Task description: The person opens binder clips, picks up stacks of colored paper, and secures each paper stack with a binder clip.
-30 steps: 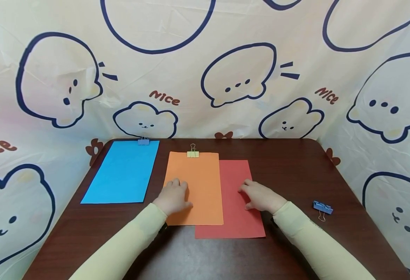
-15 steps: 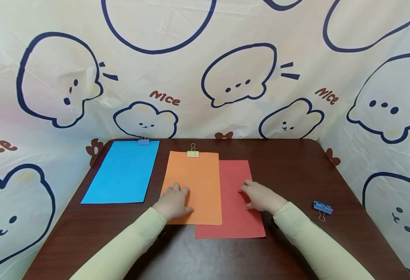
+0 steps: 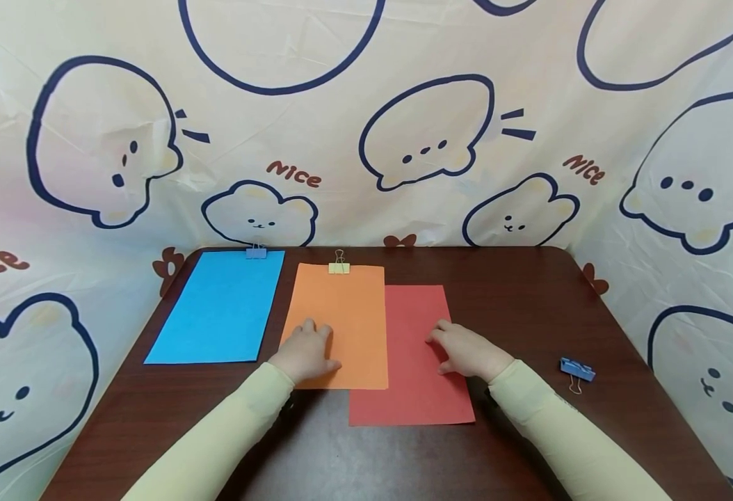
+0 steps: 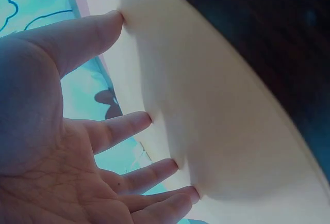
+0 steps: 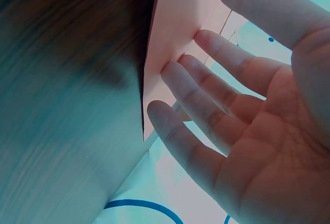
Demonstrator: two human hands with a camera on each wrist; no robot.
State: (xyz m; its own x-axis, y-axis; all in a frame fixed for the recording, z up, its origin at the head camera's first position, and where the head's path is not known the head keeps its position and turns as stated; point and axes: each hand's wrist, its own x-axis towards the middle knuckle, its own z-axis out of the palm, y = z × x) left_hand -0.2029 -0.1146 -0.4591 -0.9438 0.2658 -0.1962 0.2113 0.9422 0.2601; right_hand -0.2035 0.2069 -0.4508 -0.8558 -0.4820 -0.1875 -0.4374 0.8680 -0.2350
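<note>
Shift of orange sheet (image 3: pixel 350 313) forward and leftward, under spread left hand (image 3: pixel 304 352), partly over red sheet (image 3: pixel 412 348), touched by spread right hand (image 3: pixel 468 352).

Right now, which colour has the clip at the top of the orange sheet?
The clip is pale yellow; the head view shows it best.

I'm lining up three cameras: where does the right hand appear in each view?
Head: the right hand is right of centre, at the right edge of the red sheet.
Left wrist: partly visible, top-left corner.
Right wrist: large, across the right side.
Shared landmark: the patterned backdrop.
</note>
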